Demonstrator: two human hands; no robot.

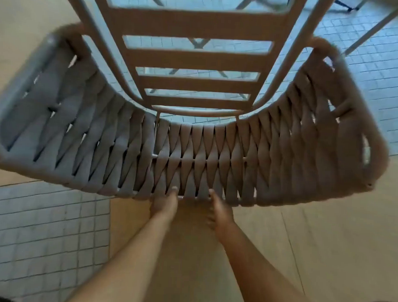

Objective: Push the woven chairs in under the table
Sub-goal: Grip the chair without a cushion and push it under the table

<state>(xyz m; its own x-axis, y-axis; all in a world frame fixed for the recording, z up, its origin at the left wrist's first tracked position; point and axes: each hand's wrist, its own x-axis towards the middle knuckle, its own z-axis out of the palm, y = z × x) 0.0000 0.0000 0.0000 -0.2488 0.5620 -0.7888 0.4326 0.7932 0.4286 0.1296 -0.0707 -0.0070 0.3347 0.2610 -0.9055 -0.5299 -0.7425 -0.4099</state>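
A woven chair with a curved grey-beige strap back and a slatted seat fills the view from above. My left hand and my right hand both hold the top rim of the backrest at its middle, thumbs on the straps, fingers curled behind it. The hands are close together, a short gap between them. At the top right runs a pale slanted bar, possibly a table leg; no table top shows.
The floor has beige smooth slabs under me and grey small-tile areas at lower left and ahead under the chair. Dark crossed legs of other furniture show at the top right edge.
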